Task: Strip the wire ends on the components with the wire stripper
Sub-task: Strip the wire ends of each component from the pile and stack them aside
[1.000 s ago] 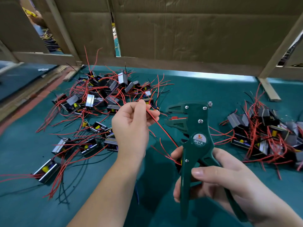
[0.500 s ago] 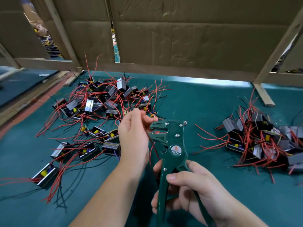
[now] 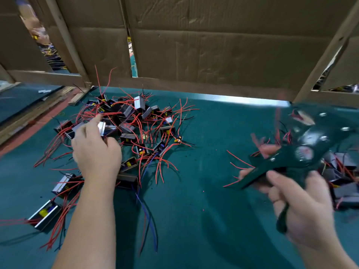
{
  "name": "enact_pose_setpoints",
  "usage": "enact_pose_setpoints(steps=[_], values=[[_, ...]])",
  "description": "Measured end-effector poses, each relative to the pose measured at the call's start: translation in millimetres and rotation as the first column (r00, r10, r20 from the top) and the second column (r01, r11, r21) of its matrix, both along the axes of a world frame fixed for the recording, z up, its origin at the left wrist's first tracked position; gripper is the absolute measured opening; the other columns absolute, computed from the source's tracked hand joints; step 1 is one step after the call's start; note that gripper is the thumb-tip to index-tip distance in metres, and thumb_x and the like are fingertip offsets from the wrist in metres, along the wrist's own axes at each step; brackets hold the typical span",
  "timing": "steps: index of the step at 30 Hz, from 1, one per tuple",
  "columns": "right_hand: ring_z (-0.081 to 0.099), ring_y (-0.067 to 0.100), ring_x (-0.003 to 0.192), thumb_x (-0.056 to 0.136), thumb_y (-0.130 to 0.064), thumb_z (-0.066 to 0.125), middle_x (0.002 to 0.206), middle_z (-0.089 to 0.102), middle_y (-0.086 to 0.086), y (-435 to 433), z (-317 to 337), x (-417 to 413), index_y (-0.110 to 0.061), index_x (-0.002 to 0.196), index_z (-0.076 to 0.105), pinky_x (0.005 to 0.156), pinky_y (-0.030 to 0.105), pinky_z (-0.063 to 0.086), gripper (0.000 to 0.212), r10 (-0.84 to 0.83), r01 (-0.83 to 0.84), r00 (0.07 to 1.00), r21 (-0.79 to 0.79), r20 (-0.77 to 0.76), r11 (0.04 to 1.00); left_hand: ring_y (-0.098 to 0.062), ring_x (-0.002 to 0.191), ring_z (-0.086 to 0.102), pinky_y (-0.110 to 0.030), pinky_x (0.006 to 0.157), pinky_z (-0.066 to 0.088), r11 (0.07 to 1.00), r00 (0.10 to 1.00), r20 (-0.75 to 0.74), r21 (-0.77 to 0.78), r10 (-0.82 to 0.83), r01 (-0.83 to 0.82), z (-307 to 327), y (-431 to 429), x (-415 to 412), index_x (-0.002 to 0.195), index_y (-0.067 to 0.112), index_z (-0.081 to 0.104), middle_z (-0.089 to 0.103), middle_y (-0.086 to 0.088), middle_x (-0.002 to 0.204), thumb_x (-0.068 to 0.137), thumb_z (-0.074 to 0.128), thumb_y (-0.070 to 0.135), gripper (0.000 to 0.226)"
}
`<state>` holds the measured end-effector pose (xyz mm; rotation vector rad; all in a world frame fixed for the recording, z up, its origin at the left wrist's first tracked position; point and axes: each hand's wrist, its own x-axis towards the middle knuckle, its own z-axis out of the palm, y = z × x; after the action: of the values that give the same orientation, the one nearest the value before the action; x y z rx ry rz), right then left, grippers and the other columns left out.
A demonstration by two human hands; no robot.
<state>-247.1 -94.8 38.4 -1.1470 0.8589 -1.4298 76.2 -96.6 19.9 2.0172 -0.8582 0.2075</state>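
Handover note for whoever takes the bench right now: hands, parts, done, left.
Left hand: over the left pile of components, fingers at a silver-cased component; hold unclear.
Right hand: grips the wire stripper, blurred, above the right pile.
Done: cannot tell which wire ends are stripped.
Left: pick a component, strip its wire ends, repeat through the pile.

Green-topped table [image 3: 204, 133] before cardboard wall [image 3: 213, 45] on wooden frame [image 3: 326, 51].
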Motion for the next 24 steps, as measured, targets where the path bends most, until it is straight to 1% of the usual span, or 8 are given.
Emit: enact_pose_setpoints(steps=[2,4,6,9,11,13,17,24], values=[[0.069,0.045,0.084,0.075,-0.013,0.059,0.090,0.071,0.006,-10,-1,-13,-0.013,0.107,0.063,0.075,0.061,0.053,0.033,-0.152,0.149,0.984,-0.034,-0.093,0.988,-0.036,0.138,0.025,-0.053,0.108,0.024,0.977,0.995,-0.060,0.202,0.079,-0.065,-3,0,9,0.147,0.022,0.033,0.029,-0.017,0.151,0.088,0.051,0.013,0.063],[0.067,0.045,0.088,0.077,-0.016,0.059,0.091,0.072,0.002,-15,-3,-18,-0.017,0.107,0.065,0.074,0.059,0.055,0.030,-0.181,0.179,0.980,-0.033,-0.078,0.983,-0.037,0.144,0.010,-0.053,0.113,0.015,0.920,0.985,-0.135,0.388,0.111,-0.051,-7,-2,15,0.150,0.032,0.024,0.009,-0.019,0.158,0.090,0.054,0.023,0.067],[0.069,0.040,0.083,0.079,-0.013,0.057,0.091,0.072,-0.001,-15,-4,-18,-0.021,0.101,0.068,0.070,0.054,0.058,0.026,-0.163,0.162,0.986,-0.051,-0.025,0.985,-0.038,0.143,0.012,-0.053,0.113,0.013,0.871,0.982,-0.144,0.491,0.122,-0.036,-10,-4,17,0.149,0.037,0.022,0.005,-0.019,0.159,0.090,0.053,0.031,0.067],[0.070,0.040,0.082,0.079,-0.014,0.059,0.091,0.070,0.004,-11,-5,-17,-0.016,0.107,0.065,0.072,0.055,0.058,0.029,-0.153,0.149,0.987,-0.082,-0.042,0.985,-0.035,0.132,0.033,-0.052,0.106,0.019,0.890,0.984,-0.095,0.446,0.154,-0.096,-12,-6,21,0.141,0.031,0.040,0.027,-0.012,0.152,0.088,0.053,0.029,0.055],[0.069,0.042,0.083,0.079,-0.014,0.060,0.090,0.068,0.006,-9,-6,-15,-0.012,0.112,0.062,0.074,0.057,0.057,0.034,-0.124,0.118,0.990,-0.093,-0.069,0.989,-0.034,0.117,0.046,-0.048,0.100,0.023,0.909,0.977,-0.082,0.389,0.198,-0.152,-14,-6,25,0.122,0.026,0.060,0.043,-0.009,0.136,0.088,0.056,0.034,0.035],[0.070,0.041,0.082,0.080,-0.013,0.058,0.077,0.067,-0.009,-6,-6,-12,-0.010,0.115,0.060,0.073,0.056,0.057,0.035,-0.094,0.083,0.990,-0.110,-0.103,0.990,-0.037,0.112,0.048,-0.047,0.094,0.026,0.882,0.972,-0.046,0.432,0.229,-0.188,-14,-7,24,0.109,0.028,0.067,0.053,-0.011,0.123,0.088,0.056,0.053,0.036],[0.070,0.039,0.081,0.079,-0.013,0.058,0.075,0.069,-0.003,-4,-8,-9,-0.011,0.112,0.063,0.074,0.060,0.055,0.034,-0.066,0.054,0.992,-0.105,-0.112,0.993,-0.039,0.116,0.041,-0.046,0.093,0.025,0.869,0.978,-0.005,0.461,0.208,-0.182,-15,-8,20,0.124,0.034,0.058,0.052,-0.014,0.128,0.085,0.057,0.056,0.044],[0.070,0.041,0.079,0.082,-0.007,0.050,0.091,0.071,0.000,-7,-9,-12,-0.019,0.103,0.068,0.073,0.067,0.052,0.030,-0.027,0.026,1.000,-0.093,-0.006,0.995,-0.035,0.120,0.034,-0.048,0.099,0.021,0.867,0.978,0.035,0.456,0.205,-0.199,-14,-9,18,0.100,0.028,0.071,0.052,-0.007,0.126,0.078,0.071,0.048,0.030]])
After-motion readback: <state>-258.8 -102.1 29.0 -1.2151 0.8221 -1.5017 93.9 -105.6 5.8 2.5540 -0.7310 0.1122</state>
